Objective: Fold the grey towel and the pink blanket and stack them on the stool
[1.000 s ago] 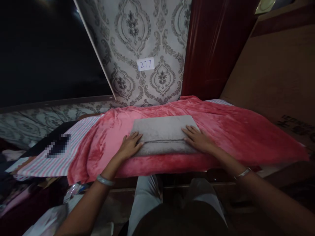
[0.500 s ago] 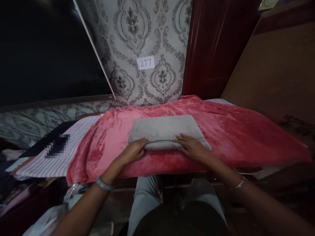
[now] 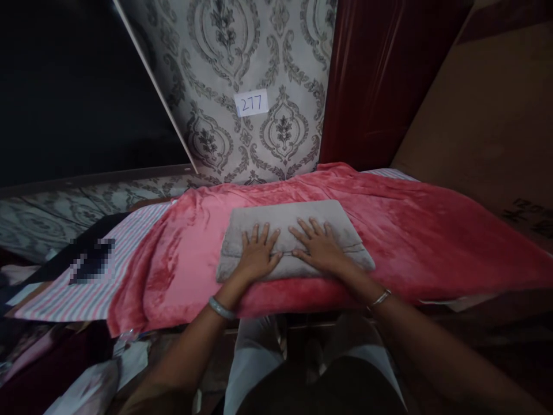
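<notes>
A grey, soft-looking cloth, probably a towel [image 3: 287, 216], lies folded into a flat rectangle, with a fold line running across its near part. My left hand [image 3: 258, 256] rests flat on its left half, fingers spread and pointing away from me. On the right half, my right hand [image 3: 319, 248] also lies flat with spread fingers. Neither hand grips anything. Beneath the cloth is a rumpled red-pink plush blanket [image 3: 432, 230] spread over the surface.
A striped cloth [image 3: 82, 294] shows at the left, with a pixelated dark patch on it. Behind stand a dark screen [image 3: 86, 86], a patterned wall bearing a "277" label [image 3: 251, 103], and a dark red panel [image 3: 384, 80]. A cardboard box [image 3: 488, 115] stands at the right.
Both hands have moved from the near edge of the grey cloth onto its top, fingers now spread flat. The cloth's near flap lies flatter and reaches closer to me.
</notes>
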A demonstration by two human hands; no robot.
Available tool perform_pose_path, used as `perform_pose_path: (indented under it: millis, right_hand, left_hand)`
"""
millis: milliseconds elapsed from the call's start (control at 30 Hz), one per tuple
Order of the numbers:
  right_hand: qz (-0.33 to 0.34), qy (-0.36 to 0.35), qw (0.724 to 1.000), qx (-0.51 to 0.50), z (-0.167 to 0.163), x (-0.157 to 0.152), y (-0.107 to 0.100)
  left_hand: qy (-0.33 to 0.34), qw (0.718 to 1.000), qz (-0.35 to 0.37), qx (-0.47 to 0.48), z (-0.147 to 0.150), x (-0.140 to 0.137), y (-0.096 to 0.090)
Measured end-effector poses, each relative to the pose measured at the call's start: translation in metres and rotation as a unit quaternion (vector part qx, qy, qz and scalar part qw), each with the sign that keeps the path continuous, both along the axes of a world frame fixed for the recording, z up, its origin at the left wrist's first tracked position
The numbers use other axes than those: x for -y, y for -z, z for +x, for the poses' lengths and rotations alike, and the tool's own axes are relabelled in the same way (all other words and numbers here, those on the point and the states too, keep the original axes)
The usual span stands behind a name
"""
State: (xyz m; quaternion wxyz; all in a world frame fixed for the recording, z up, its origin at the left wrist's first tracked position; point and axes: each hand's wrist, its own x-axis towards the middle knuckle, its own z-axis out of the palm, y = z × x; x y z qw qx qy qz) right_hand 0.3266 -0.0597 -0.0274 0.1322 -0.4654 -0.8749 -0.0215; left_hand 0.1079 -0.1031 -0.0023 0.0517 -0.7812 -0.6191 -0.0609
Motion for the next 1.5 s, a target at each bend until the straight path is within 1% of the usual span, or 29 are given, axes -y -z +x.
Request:
perform_pose_path:
  millis: [33, 100, 167, 300, 467, 567, 667, 767, 833, 867, 933, 1000, 1033, 1100, 1167, 1233, 1300, 1367, 1500]
  right_hand:
    - [-0.003, -0.004, 1.000, 0.006, 0.000, 0.000, 0.008]
    - [0.000, -0.009, 1.000, 0.004, 0.001, 0.001, 0.019]
    - [0.001, -0.010, 1.000, 0.000, 0.003, 0.001, 0.023]
    - [-0.005, -0.016, 1.000, -0.003, 0.004, 0.000, 0.020]
    - [-0.033, -0.052, 0.998, 0.015, 0.013, 0.000, 0.015]
    - [-0.049, -0.071, 0.996, 0.022, 0.021, 0.008, 0.017]
    - [-0.048, -0.086, 0.995, 0.016, 0.031, 0.023, 0.021]
    - [-0.049, -0.103, 0.993, 0.005, 0.040, 0.036, 0.021]
    - [-0.060, -0.119, 0.991, -0.012, 0.047, 0.035, 0.013]
    - [-0.062, -0.119, 0.991, -0.028, 0.049, 0.031, 0.006]
    - [-0.045, -0.093, 0.992, -0.070, 0.053, 0.014, -0.008]
    - [0.000, -0.035, 0.995, -0.096, 0.054, -0.005, -0.017]
    - [0.021, -0.001, 0.995, -0.095, 0.053, -0.013, -0.018]
    - [0.032, 0.059, 0.996, -0.067, 0.050, -0.023, -0.011]
    - [0.009, 0.092, 0.995, -0.032, 0.049, -0.023, 0.004]
    - [-0.016, 0.101, 0.995, -0.013, 0.048, -0.017, 0.018]
    - [-0.027, 0.107, 0.994, -0.008, 0.049, -0.011, 0.026]
    - [-0.034, 0.109, 0.993, -0.006, 0.050, -0.009, 0.026]
    - [-0.050, 0.098, 0.994, -0.002, 0.053, -0.010, 0.022]
  left_hand:
    - [0.006, 1.000, -0.015, -0.003, 0.001, 0.000, 0.009]
    - [0.022, 1.000, -0.020, 0.003, -0.002, 0.001, 0.022]
    - [0.030, 0.999, -0.017, 0.014, -0.005, 0.002, 0.026]
    - [0.044, 0.999, -0.024, 0.022, -0.009, 0.002, 0.022]
    - [0.090, 0.995, -0.048, 0.019, -0.015, 0.006, 0.014]
    - [0.109, 0.991, -0.070, 0.021, -0.018, 0.018, 0.014]
    - [0.115, 0.990, -0.072, 0.033, -0.018, 0.039, 0.019]
    - [0.125, 0.988, -0.074, 0.060, -0.023, 0.055, 0.021]
    - [0.138, 0.982, -0.083, 0.103, -0.031, 0.056, 0.013]
    - [0.137, 0.979, -0.077, 0.131, -0.037, 0.052, 0.006]
    - [0.109, 0.979, -0.030, 0.172, -0.049, 0.036, -0.009]
    - [0.050, 0.985, 0.030, 0.161, -0.060, 0.017, -0.020]
    - [0.013, 0.989, 0.042, 0.140, -0.063, 0.009, -0.022]
    - [-0.048, 0.995, 0.027, 0.086, -0.065, -0.001, -0.016]
    - [-0.080, 0.996, -0.007, 0.041, -0.063, -0.002, -0.003]
    - [-0.079, 0.996, -0.029, 0.016, -0.062, 0.003, 0.011]
    - [-0.069, 0.997, -0.035, 0.012, -0.064, 0.010, 0.020]
    - [-0.058, 0.998, -0.037, 0.014, -0.067, 0.014, 0.022]
    - [-0.051, 0.998, -0.029, 0.015, -0.071, 0.017, 0.021]
